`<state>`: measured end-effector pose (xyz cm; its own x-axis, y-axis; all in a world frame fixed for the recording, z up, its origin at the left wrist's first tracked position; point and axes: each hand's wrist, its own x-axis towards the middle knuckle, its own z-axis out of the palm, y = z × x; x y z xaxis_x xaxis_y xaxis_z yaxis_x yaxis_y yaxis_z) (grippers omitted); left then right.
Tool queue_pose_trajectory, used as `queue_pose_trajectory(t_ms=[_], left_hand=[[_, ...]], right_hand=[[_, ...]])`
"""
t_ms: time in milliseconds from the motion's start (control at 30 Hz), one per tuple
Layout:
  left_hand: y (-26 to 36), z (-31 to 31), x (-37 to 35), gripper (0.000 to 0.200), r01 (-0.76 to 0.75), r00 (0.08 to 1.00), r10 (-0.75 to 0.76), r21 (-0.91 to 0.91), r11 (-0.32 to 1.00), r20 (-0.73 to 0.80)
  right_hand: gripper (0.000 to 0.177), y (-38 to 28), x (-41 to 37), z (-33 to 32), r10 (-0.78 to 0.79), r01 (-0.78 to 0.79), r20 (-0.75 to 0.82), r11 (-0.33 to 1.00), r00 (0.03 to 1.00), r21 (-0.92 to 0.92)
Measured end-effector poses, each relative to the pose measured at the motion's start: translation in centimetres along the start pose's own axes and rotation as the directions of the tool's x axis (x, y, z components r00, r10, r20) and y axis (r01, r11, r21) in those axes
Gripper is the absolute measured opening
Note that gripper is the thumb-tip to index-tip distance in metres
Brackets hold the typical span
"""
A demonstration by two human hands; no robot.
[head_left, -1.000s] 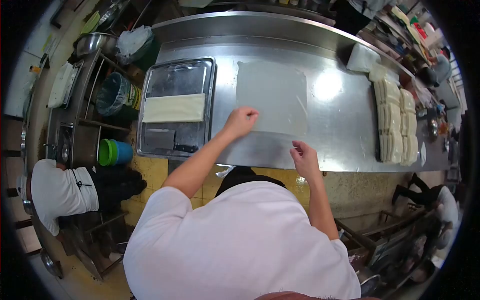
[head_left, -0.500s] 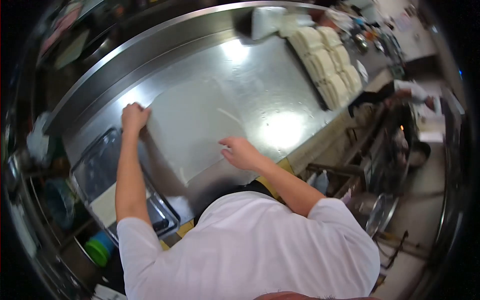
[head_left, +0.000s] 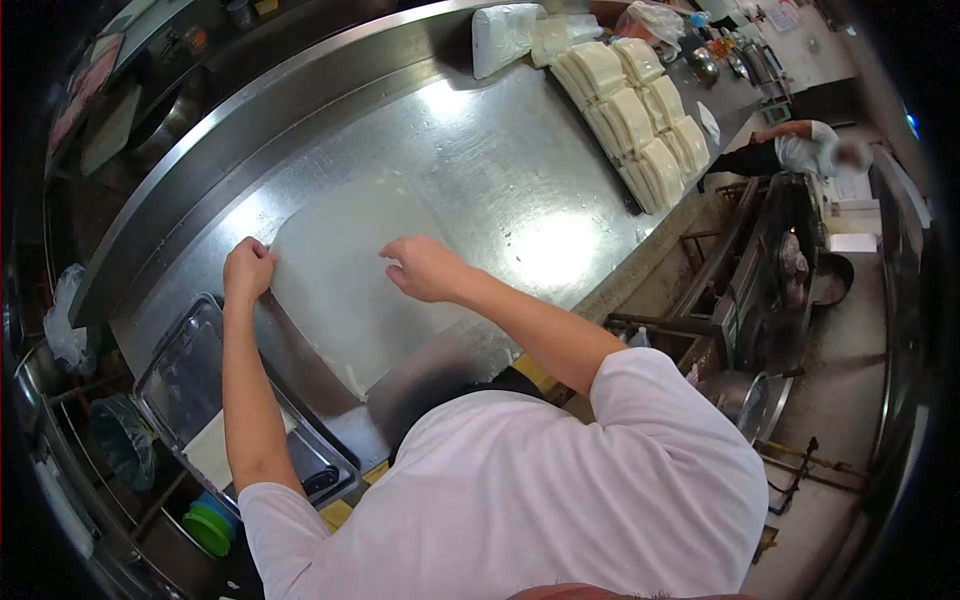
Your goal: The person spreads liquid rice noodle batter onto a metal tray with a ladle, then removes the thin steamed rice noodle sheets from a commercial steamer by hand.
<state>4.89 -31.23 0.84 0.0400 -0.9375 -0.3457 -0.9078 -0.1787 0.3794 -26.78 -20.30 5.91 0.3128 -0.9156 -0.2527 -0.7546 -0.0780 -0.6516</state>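
A thin, pale, translucent sheet (head_left: 350, 270) lies flat on the steel counter (head_left: 500, 130). At its upper left corner, my left hand (head_left: 249, 268) is closed, with the fingertips pinched on the edge. My right hand (head_left: 425, 268) is over the right part of the sheet, palm down, its thumb and fingers bent but apart, holding nothing. Whether its fingertips touch the sheet is not clear. Below my left hand, a clear rectangular tray (head_left: 185, 350) holds a white flat piece (head_left: 212, 450), partly hidden by my left forearm.
Stacks of pale folded sheets (head_left: 640, 115) fill a dark tray at the back right, beside plastic bags (head_left: 505, 38). Another person (head_left: 810, 150) stands farther right, near a wok (head_left: 832, 280). Green and blue containers (head_left: 208, 525) are low at the left.
My right hand has moved left and farther over the sheet. My left hand stays at the corner. The whole view has shifted slightly, and the other person's arm and body show in a different pose.
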Motion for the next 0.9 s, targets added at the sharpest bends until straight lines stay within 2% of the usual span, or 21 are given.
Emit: queue_pose_trajectory(t_ms=[133, 167, 233, 300, 333, 367, 467, 533, 600, 667, 700, 733, 767, 800, 833, 900], left_hand=[[-1.1, 1.4, 0.6, 0.025, -0.040, 0.996, 0.023, -0.186, 0.982, -0.092], [-1.6, 2.3, 1.1, 0.025, -0.028, 0.996, 0.011, -0.185, 0.982, -0.093], [-3.8, 3.8, 2.6, 0.028, -0.101, 0.990, 0.071, -0.273, 0.957, -0.120], [-2.6, 1.8, 2.3, 0.029, 0.026, 0.994, -0.007, -0.169, 0.985, 0.113], [-2.1, 1.2, 1.7, 0.028, 0.068, 0.993, -0.054, -0.142, 0.988, 0.104], [-2.0, 0.7, 2.0, 0.031, 0.081, 0.982, -0.073, -0.039, 0.996, 0.173], [-1.9, -0.5, 1.1, 0.032, 0.122, 0.975, -0.117, -0.014, 0.992, 0.191], [-1.4, -1.3, 0.5, 0.030, 0.131, 0.975, -0.096, -0.173, 0.976, 0.200], [-0.8, -2.0, -0.5, 0.029, 0.128, 0.982, -0.094, -0.215, 0.968, 0.162], [-0.8, -2.3, -1.5, 0.028, 0.120, 0.988, -0.089, -0.260, 0.958, 0.128], [-0.9, -2.3, -1.8, 0.027, 0.102, 0.990, -0.067, -0.309, 0.946, 0.120], [-0.9, -2.3, -2.0, 0.025, 0.083, 0.993, -0.046, -0.357, 0.930, 0.111], [-1.0, -2.2, -2.1, 0.025, 0.084, 0.992, -0.046, -0.361, 0.929, 0.113], [-1.4, -2.0, -2.2, 0.023, 0.073, 0.993, -0.030, -0.403, 0.912, 0.113], [-1.6, -1.9, -2.1, 0.022, 0.061, 0.994, -0.013, -0.445, 0.893, 0.112], [-2.0, -1.7, -2.0, 0.020, 0.045, 0.996, -0.005, -0.461, 0.886, 0.087]], right_hand=[[0.033, -0.1, 3.2, -1.0, 0.001, -0.001, 0.016, 1.000, 1.000, -0.014], [0.033, 0.0, 4.3, -1.1, -0.010, 0.010, 0.009, 0.999, 1.000, -0.046], [0.033, 0.2, 6.8, -1.4, -0.036, 0.036, 0.000, 0.996, 0.999, -0.079], [0.033, 0.3, 10.0, -1.4, -0.060, 0.061, 0.008, 0.996, 0.998, -0.072], [0.033, 0.3, 11.8, -1.2, -0.067, 0.068, 0.013, 0.995, 0.998, -0.067], [0.033, 0.0, 13.5, -1.4, -0.099, 0.101, 0.030, 0.992, 0.995, -0.071], [0.036, -3.0, 17.6, -1.6, -0.149, 0.152, 0.048, 0.986, 0.988, -0.062], [0.038, -4.8, 20.3, -0.6, -0.157, 0.163, 0.086, 0.984, 0.984, -0.076], [0.040, -6.4, 22.2, 0.8, -0.149, 0.160, 0.109, 0.982, 0.983, -0.099], [0.041, -7.9, 23.5, 2.5, -0.347, 0.382, 0.214, 0.911, 0.913, -0.152], [0.041, -8.7, 23.8, 3.1, -0.346, 0.382, 0.218, 0.911, 0.913, -0.154], [0.043, -9.4, 24.0, 3.5, -0.205, 0.277, 0.427, 0.954, 0.881, -0.114], [0.045, -9.9, 24.1, 3.6, -0.064, 0.160, 0.616, 0.982, 0.785, -0.101], [0.049, -10.4, 24.1, 3.4, -0.005, 0.185, 0.699, 0.966, 0.715, -0.182], [0.049, -9.8, 24.5, 3.5, 0.000, 0.182, 0.699, 0.966, 0.715, -0.186], [0.034, -8.1, 25.2, 3.5, 0.169, 0.251, 0.728, 0.867, 0.664, -0.430]])
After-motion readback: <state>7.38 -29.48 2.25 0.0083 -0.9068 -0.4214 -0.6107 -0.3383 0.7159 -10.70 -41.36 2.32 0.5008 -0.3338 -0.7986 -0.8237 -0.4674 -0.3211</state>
